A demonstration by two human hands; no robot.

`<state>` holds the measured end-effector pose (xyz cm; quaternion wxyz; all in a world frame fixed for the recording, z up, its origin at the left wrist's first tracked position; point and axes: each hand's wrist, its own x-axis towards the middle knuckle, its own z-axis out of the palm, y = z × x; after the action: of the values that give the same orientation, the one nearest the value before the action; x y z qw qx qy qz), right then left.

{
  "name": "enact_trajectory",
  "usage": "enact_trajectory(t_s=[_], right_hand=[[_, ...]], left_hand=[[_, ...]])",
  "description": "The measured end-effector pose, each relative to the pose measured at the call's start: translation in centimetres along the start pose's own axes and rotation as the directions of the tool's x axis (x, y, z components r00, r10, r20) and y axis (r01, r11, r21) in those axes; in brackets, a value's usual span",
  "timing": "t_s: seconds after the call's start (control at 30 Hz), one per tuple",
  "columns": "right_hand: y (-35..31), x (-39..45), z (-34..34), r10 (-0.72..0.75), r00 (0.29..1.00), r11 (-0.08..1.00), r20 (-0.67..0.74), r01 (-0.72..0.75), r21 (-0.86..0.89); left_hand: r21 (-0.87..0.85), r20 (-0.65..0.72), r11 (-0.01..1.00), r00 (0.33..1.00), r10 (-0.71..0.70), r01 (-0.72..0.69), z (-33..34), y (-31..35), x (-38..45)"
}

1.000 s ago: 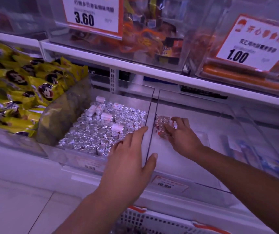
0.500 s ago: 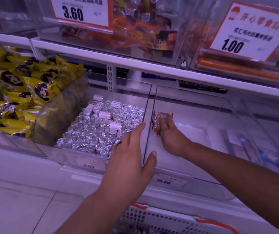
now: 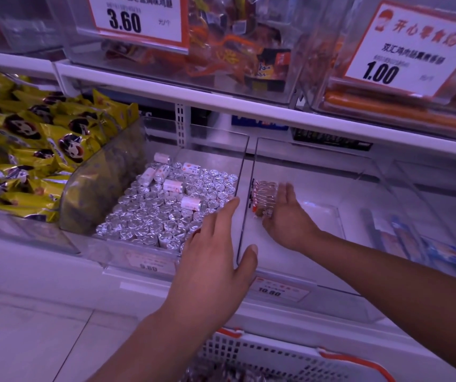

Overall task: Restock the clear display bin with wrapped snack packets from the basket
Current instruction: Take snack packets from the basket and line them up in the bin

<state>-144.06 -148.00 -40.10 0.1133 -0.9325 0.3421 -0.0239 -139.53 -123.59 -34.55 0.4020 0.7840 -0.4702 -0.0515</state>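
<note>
Right hand (image 3: 287, 216) inside the clear bin (image 3: 298, 260) right of centre frame, fingers straight and loosely spread, palm side against a small stack of wrapped packets (image 3: 264, 199); no curl around them, so pressing or steadying rather than gripping. Packets standing on edge against the bin's left wall, red-and-white wrapper edges showing, touching the fingers. Bare white floor across the other parts of that bin, with a price label reading 10.80 (image 3: 279, 290) on its front lip.

Left hand (image 3: 213, 260) at centre frame, flat and relaxed, holding nothing, fingers stretched over the front right corner of the neighbouring bin (image 3: 144, 260), thumb out toward the wall between the two bins. Whether touching the rim or hovering just above: cannot tell.

Neighbouring bin packed with small silver foil rolls (image 3: 149, 216), a few white-wrapped ones lying on top. Yellow snack bags (image 3: 28, 150) heaped in the left of the frame. White basket with orange trim (image 3: 276, 357) at the bottom edge, below the shelf, dark wrapped items partly visible inside. Upper shelf holding more clear bins, with price signs 3.60 (image 3: 136, 20) at upper left and 1.00 (image 3: 403, 48) at upper right.
</note>
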Motion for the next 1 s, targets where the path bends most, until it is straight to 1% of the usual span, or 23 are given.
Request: enact_trajectory(t_s=[0.07,0.1,0.13,0.17,0.27,0.33,0.43,0.6,0.7,0.83,0.93,1.0], right_hand=[[0.1,0.2,0.1,0.178,0.983,0.982,0.036,-0.180,0.058],[0.3,0.2,0.2,0.239,0.969,0.968,0.057,-0.242,0.066],[0.4,0.2,0.2,0.259,0.963,0.963,0.070,-0.263,0.061],[0.4,0.2,0.3,0.244,0.967,0.967,0.075,-0.248,0.062],[0.0,0.1,0.6,0.133,0.990,0.983,0.052,-0.139,0.117],[-0.4,0.2,0.8,0.099,0.995,0.988,0.034,-0.102,0.120],[-0.4,0.4,0.8,0.082,0.996,0.995,0.030,-0.083,0.046],[-0.1,0.2,0.6,0.042,0.999,0.996,-0.021,-0.043,-0.073],[-0.1,0.1,0.5,0.058,0.998,0.983,-0.035,-0.063,-0.171],[-0.4,0.2,0.4,0.116,0.992,0.968,-0.041,-0.123,-0.218],[-0.6,0.0,-0.4,0.145,0.989,0.965,-0.029,-0.148,-0.215],[-1.0,-0.7,-1.9,0.169,0.985,0.969,-0.017,-0.169,-0.181]], left_hand=[[0.006,0.001,1.000,1.000,0.001,-0.001,0.0,0.0,0.0],[0.007,0.002,1.000,1.000,0.002,-0.002,0.0,0.0,-0.1],[0.008,0.001,1.000,1.000,0.004,-0.004,0.0,0.0,-0.1],[0.008,-0.001,1.000,1.000,0.007,-0.007,0.0,0.0,-0.1],[0.008,-0.007,1.000,1.000,0.018,-0.018,0.0,0.1,-0.1],[0.010,-0.010,1.000,1.000,0.020,-0.020,0.1,0.1,-0.1],[0.014,-0.014,1.000,1.000,0.013,-0.013,0.1,0.1,-0.1],[0.012,-0.010,1.000,1.000,0.017,-0.017,0.1,0.1,-0.2],[0.008,-0.003,1.000,1.000,0.020,-0.020,0.0,0.0,-0.2],[0.012,0.014,1.000,1.000,0.010,-0.011,-0.2,0.0,-0.4],[0.013,0.021,1.000,0.999,0.028,-0.029,-0.3,0.0,-0.5],[0.014,0.019,0.999,0.999,0.039,-0.040,-0.5,0.0,-0.9]])
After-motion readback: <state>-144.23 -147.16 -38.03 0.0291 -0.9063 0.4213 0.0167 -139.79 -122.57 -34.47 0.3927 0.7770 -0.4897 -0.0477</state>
